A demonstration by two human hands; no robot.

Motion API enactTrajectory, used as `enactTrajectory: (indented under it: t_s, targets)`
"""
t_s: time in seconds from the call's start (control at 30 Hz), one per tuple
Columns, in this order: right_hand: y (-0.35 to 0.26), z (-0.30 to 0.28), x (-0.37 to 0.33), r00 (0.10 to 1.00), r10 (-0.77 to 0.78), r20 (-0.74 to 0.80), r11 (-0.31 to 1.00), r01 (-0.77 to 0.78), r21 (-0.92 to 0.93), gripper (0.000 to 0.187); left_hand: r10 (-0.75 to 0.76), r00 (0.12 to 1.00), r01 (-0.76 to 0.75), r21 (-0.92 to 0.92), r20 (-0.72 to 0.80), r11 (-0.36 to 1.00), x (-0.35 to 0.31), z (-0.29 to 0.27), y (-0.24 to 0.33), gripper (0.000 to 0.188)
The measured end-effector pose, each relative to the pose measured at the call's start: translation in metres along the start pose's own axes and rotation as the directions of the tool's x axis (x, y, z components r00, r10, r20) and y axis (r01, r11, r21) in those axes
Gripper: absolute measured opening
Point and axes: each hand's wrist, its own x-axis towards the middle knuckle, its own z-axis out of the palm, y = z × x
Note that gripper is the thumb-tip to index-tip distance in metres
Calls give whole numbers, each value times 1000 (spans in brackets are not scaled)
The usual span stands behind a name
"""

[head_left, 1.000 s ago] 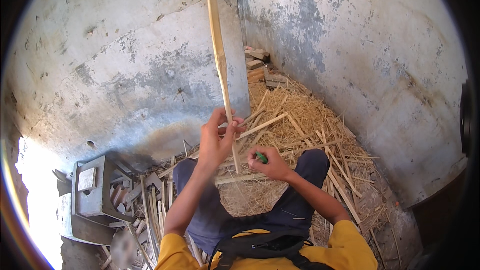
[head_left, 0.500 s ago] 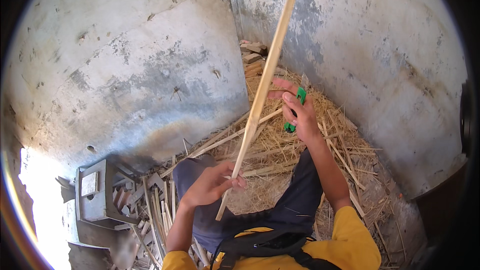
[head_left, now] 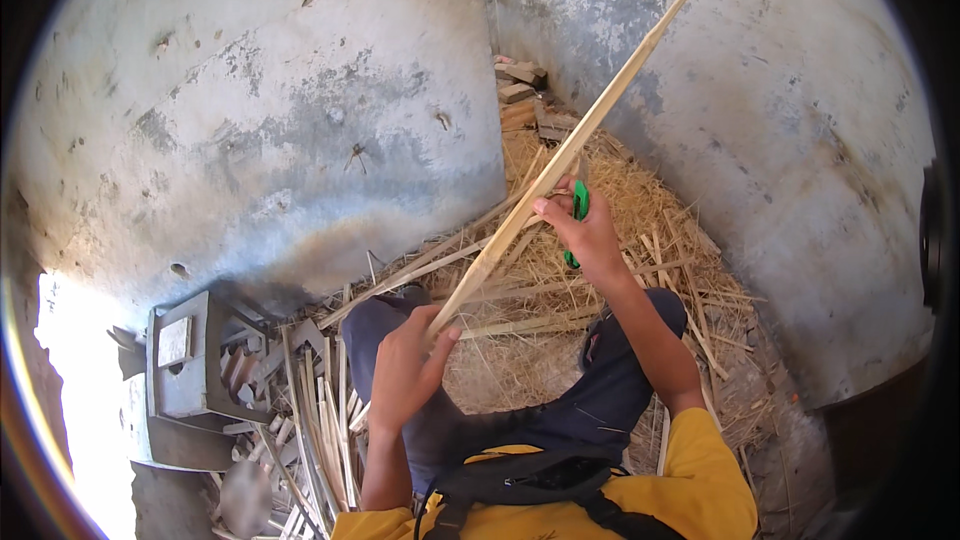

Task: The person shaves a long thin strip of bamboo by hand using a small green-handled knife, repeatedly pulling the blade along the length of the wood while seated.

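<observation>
Since half a second ago the long wooden strip (head_left: pixel 560 162) has tipped further over to the person's right, its upper end now pointing at the right-hand wall (head_left: pixel 800 140) rather than up at the corner, and the right hand (head_left: pixel 585 230) has slid down the strip to about its middle.

The left hand (head_left: pixel 405 370) is closed round the strip's lower end, just above the lap. That low grip anchors the piece so that it does not swing while the other hand works on it. The right hand is closed on a green-handled knife (head_left: pixel 577 215), the blade laid against the strip's edge and the thumb pressed beside it, seemingly to steady a shaving cut along the grain. The strip runs diagonally across the body, clear of both knees, which gives the blade free travel.

The person sits in the corner of two rough plastered walls, in dark trousers (head_left: pixel 600 400) and a yellow top. Shavings and straw-like waste (head_left: pixel 640 200) lie heaped ahead in the corner, with offcut blocks (head_left: pixel 525 100) at the back. More split strips (head_left: pixel 320 410) lie bundled on the floor to the left, within reach, beside a grey boxlike stand (head_left: pixel 185 360).
</observation>
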Motion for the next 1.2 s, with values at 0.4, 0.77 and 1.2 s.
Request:
enactTrajectory:
  t_s: [0.4, 0.77, 1.2]
  targets:
    - [35, -21, -5, 983, -144, 116, 952, 170, -253, 38, -218, 975, 215, -336, 29, 917, 17, 43, -4, 23]
    - [49, 12, -38, 806, -410, 427, 619, 589, -519, 32, -243, 967, 243, -583, 79, 775, 25, 56, -12, 26]
    - [45, 21, -43, 761, -512, 399, 503, 642, -578, 29, -239, 970, 220, -607, 50, 764, 20, 55, -5, 25]
